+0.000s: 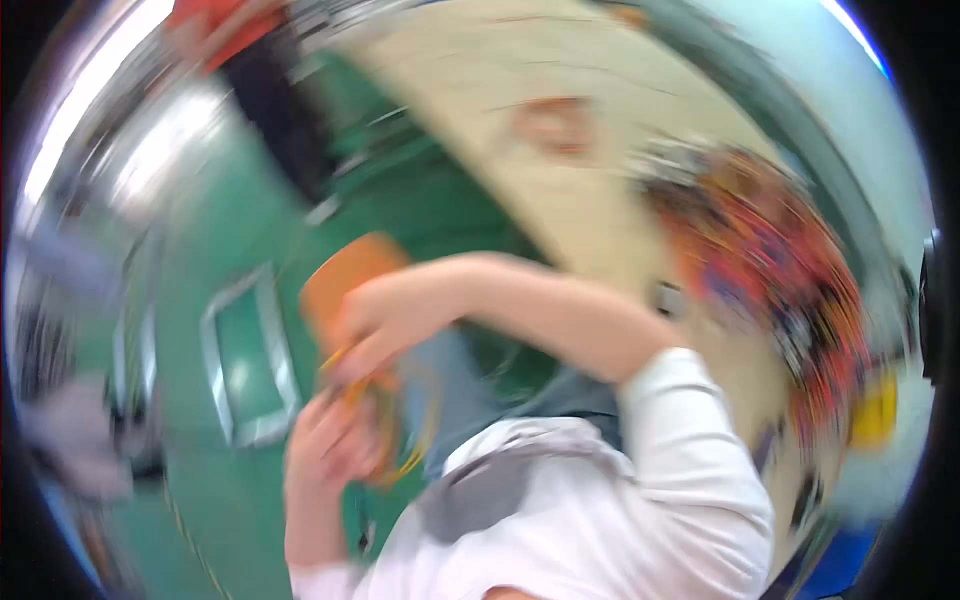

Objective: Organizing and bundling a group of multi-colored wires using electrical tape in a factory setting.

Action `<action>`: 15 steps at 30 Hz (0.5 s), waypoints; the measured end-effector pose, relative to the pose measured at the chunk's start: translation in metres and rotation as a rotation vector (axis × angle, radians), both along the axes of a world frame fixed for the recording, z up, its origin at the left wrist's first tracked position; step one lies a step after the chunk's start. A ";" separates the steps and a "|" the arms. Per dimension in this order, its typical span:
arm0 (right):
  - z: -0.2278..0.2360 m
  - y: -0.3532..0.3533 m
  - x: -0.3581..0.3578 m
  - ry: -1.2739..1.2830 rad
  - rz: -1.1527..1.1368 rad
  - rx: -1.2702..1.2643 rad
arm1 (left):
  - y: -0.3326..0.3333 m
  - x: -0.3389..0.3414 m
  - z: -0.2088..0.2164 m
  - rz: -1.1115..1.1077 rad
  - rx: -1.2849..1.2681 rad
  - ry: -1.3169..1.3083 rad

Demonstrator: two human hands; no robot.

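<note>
My right hand reaches leftward across my front, its fingers pinched together near the ends of a yellow cord. Close beneath it my left hand is curled around the same cord, which hangs in a thin loop beside the palm. The two hands nearly touch. Right behind the right hand's knuckles shows a flat orange piece with rounded corners; motion blur hides whether it is held or stands farther off.
A pale table runs along my right, with an orange ring-like item and a heap of red and orange wires. A white taped rectangle marks the green floor. A person in orange stands at far left.
</note>
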State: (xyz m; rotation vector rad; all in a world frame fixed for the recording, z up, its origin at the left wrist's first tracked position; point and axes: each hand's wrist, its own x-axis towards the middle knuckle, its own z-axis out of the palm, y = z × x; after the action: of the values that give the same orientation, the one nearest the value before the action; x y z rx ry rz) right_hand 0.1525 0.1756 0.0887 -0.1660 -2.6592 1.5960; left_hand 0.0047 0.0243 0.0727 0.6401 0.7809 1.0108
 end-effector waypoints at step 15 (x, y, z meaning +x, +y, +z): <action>-0.065 -0.395 0.653 0.053 -3.264 1.001 | 0.126 -0.004 -0.026 0.123 0.231 0.042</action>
State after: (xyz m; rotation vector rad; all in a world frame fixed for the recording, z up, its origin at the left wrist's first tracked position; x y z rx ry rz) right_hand 0.8053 -0.2198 0.0233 -1.9010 0.0439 -0.8049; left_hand 0.0009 0.1501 0.0465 0.8211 0.7534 1.2143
